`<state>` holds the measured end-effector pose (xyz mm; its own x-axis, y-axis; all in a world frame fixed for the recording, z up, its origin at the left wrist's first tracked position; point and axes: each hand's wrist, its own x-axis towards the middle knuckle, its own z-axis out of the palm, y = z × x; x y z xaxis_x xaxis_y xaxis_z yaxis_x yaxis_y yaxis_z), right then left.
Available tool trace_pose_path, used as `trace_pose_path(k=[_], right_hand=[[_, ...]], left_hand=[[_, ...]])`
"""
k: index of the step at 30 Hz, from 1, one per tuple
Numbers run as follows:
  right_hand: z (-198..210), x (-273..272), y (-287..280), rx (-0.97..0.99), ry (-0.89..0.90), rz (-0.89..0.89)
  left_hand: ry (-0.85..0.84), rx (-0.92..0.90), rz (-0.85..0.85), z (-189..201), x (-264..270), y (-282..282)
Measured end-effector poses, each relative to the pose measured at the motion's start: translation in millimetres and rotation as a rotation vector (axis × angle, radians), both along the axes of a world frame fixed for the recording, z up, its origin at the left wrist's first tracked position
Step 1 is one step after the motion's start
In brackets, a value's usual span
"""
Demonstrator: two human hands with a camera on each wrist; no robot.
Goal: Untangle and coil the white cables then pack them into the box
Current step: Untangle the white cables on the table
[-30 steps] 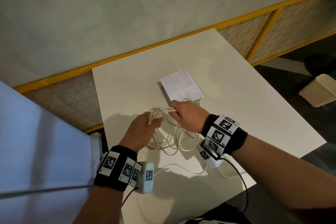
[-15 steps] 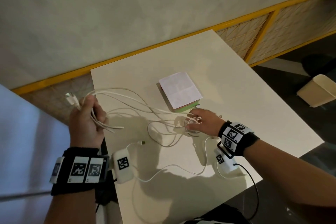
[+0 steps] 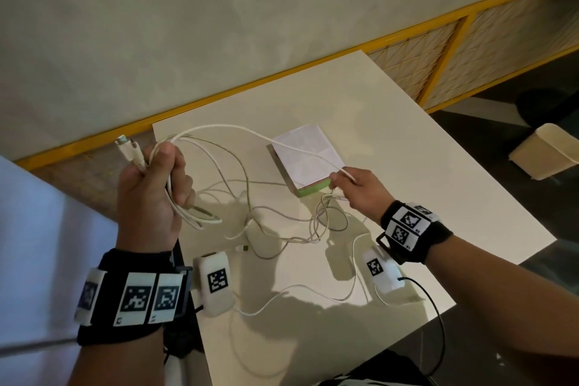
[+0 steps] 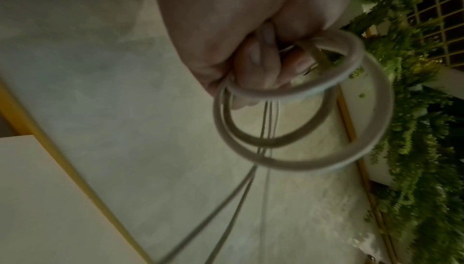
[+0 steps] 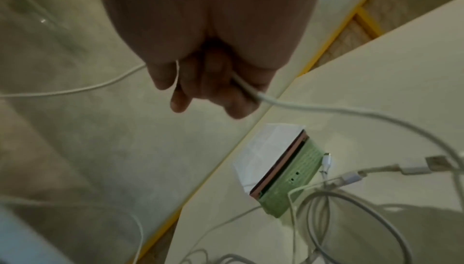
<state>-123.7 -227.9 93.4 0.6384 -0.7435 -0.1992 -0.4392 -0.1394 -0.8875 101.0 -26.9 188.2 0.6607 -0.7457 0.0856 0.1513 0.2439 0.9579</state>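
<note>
Several white cables [image 3: 247, 197] lie tangled on the white table [image 3: 407, 147] and stretch between my two hands. My left hand [image 3: 153, 188], raised at the table's left edge, grips a bundle of cable loops [image 4: 301, 113], with plug ends [image 3: 127, 150] sticking up out of the fist. My right hand [image 3: 354, 189] pinches one cable strand [image 5: 301, 107] just in front of the box [image 3: 308, 163]. The box [image 5: 278, 171] is green with a white lid and looks closed. More loops and plugs [image 5: 411, 166] lie on the table below the right hand.
The table stands against a pale wall with a yellow rail [image 3: 219, 94]. A cream bin [image 3: 545, 150] sits on the dark floor at the right. Green foliage [image 4: 414, 109] appears in the left wrist view.
My left hand has lifted away to the left with a bundle of cables, pulling the strands taut. My right hand has risen from the heap, now pinching one strand near the box.
</note>
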Motion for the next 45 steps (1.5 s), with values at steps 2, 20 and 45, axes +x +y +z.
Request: trace_pose_path(k=[2,20,45], right_hand=[[-1.0,11.3,5.0,-0.045,0.078,0.143],[17.2,80.8,49.3,-0.054,-0.057,0.366],[18.6,59.3,51.3,-0.272,0.295,0.742]], left_hand=[[-0.042,0.028,0.032,5.5,-8.1,-4.8],[-0.054,-0.088,-0.026,51.7,-32.2,-8.9],[0.103,0.552,0.029,-91.0,-83.7,-46.2]])
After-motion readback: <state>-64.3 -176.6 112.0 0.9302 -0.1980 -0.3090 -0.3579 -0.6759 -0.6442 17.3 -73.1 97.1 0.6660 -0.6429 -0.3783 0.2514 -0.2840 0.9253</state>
